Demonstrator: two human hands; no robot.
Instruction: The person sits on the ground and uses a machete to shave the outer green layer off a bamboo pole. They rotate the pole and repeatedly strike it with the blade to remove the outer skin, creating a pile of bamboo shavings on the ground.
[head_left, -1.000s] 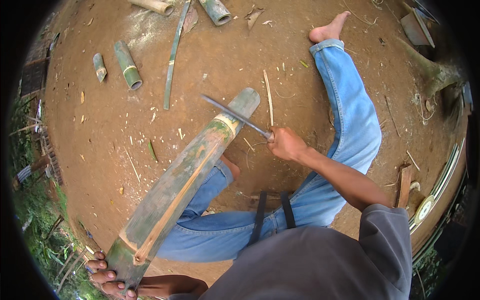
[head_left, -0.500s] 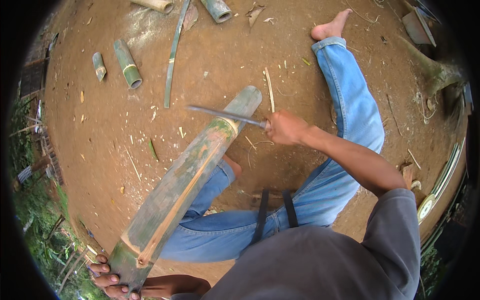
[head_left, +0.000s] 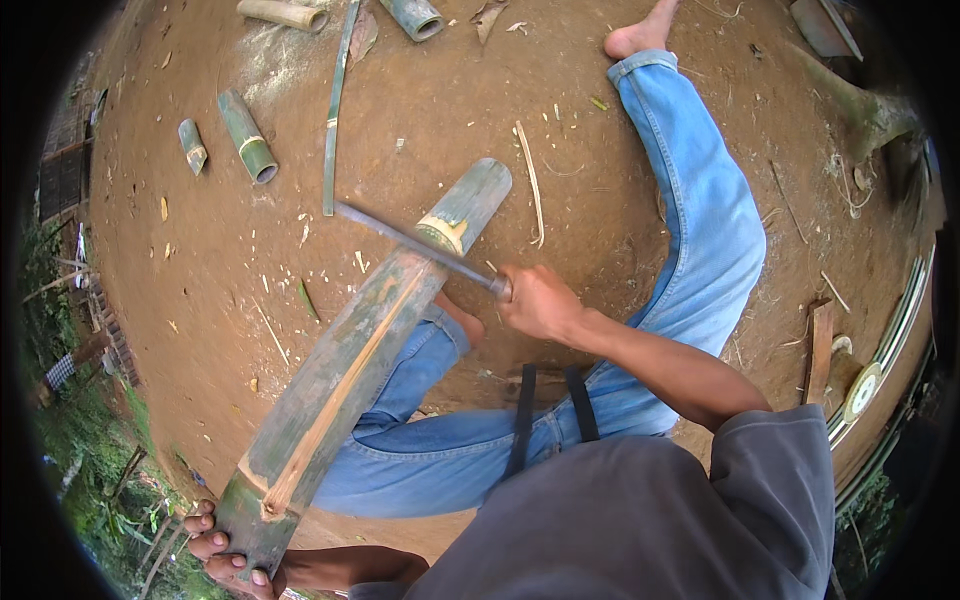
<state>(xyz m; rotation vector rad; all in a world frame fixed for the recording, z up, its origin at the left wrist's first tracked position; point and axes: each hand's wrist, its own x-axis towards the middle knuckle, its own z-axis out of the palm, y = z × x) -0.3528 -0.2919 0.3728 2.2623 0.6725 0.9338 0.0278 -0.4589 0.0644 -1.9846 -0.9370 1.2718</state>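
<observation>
A thick, split-looking bamboo piece (head_left: 335, 375) slants across my left leg from lower left to upper middle, with a pale groove along its length. My left hand (head_left: 232, 560) is wrapped around its near end, fingers over the outer edge. In my right fist (head_left: 540, 303) is the handle of a long knife (head_left: 420, 245). The blade, slightly blurred, lies across the bamboo just below the pale, scraped node ring (head_left: 440, 233) near the far end.
Cut bamboo tubes (head_left: 247, 137) and a long green bamboo strip (head_left: 335, 110) lie on the dirt ground beyond. Pale chips are scattered about. My jeans leg (head_left: 700, 200) stretches out on the right, near a tree root (head_left: 870, 120) and a brown wooden piece (head_left: 818, 345).
My right hand has drawn the knife toward me and left, from the far side of the node to its near side. More pale surface shows at the ring. My left hand keeps its grip.
</observation>
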